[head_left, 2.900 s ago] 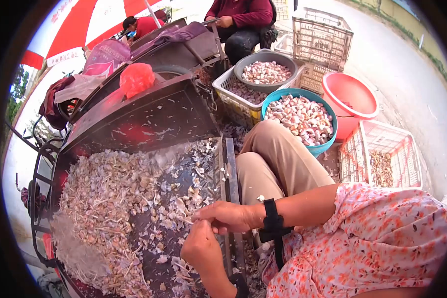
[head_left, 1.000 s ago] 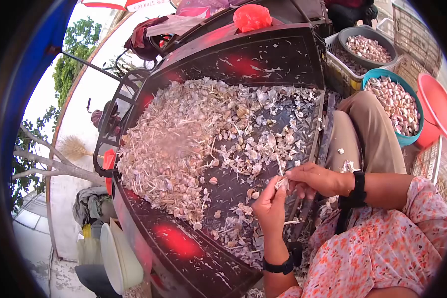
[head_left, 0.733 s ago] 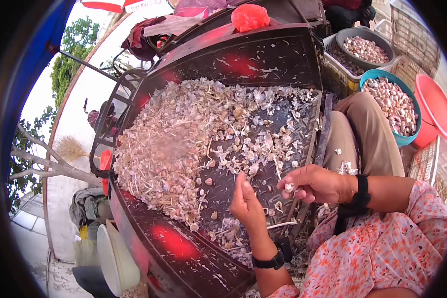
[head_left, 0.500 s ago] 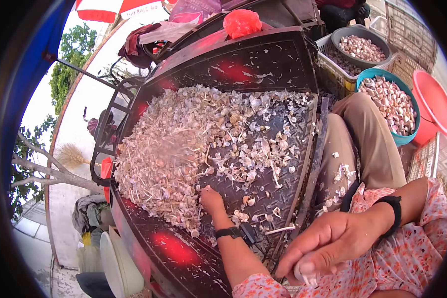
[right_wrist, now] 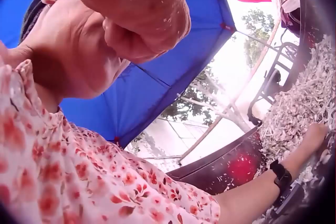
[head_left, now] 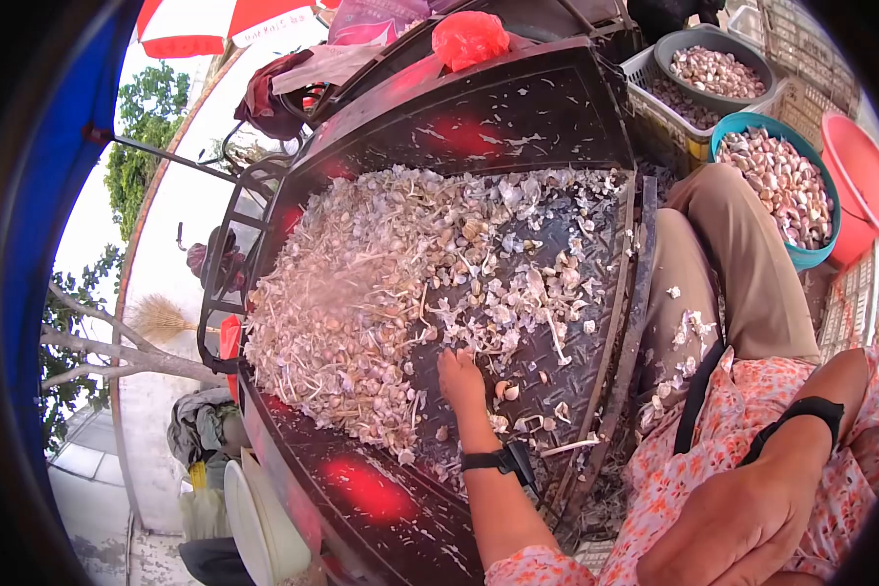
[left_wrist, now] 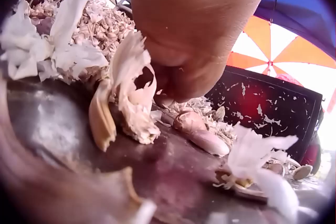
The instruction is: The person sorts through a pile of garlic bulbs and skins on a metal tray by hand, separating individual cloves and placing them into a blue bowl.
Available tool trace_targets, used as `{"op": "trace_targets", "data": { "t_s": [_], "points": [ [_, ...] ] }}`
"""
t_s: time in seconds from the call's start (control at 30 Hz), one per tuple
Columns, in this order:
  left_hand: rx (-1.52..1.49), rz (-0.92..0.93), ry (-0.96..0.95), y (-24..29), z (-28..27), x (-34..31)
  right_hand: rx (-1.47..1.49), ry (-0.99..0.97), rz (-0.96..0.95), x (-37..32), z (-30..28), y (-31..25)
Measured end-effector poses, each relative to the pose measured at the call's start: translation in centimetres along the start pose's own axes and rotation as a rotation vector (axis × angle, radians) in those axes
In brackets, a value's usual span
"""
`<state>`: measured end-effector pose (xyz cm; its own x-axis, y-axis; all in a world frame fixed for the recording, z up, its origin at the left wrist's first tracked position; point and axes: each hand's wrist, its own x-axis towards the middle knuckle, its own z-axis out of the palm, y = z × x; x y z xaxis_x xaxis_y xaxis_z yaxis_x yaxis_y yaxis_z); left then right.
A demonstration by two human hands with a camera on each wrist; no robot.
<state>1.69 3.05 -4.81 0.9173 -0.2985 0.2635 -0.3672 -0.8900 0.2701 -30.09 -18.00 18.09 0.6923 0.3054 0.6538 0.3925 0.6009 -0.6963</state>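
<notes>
Within a dark metal cart bed spreads a heap of garlic cloves, stems and papery skins. My left hand reaches down beside the heap's near edge. In the left wrist view its fingers bend toward the metal, close to a garlic clove; the fingertips are mostly hidden. A dry garlic skin stands in front of that hand. My right hand is raised close to my body, back of the hand up. The right wrist view shows its fingers curled; I cannot tell whether they hold anything.
To the right stand a teal tub of cloves, a red bucket and a grey basin of cloves over a crate. My knees border the cart's edge. A broom lies beyond the cart.
The hands, together over the near edge earlier, have separated. My left hand has gone down to the heap; my right hand, earlier with a whitish garlic piece, has drawn back toward my body.
</notes>
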Motion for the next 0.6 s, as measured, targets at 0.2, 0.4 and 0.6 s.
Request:
{"op": "trace_targets", "data": {
  "t_s": [0.2, 0.4, 0.6],
  "points": [
    [0.042, 0.058, -0.084, 1.2, -0.5, -1.3, -0.039, 0.063, -0.093, 0.2, 0.3, 0.4],
    [0.108, 0.045, -0.122, 3.4, -2.3, -2.1, -0.097, 0.058, -0.055, 0.3, -0.2, 1.7],
    [-0.234, 0.078, -0.128, 4.9, -4.2, -2.5, 0.444, 0.654, 0.479, 0.6, -3.5, 6.0]
  ]
}}
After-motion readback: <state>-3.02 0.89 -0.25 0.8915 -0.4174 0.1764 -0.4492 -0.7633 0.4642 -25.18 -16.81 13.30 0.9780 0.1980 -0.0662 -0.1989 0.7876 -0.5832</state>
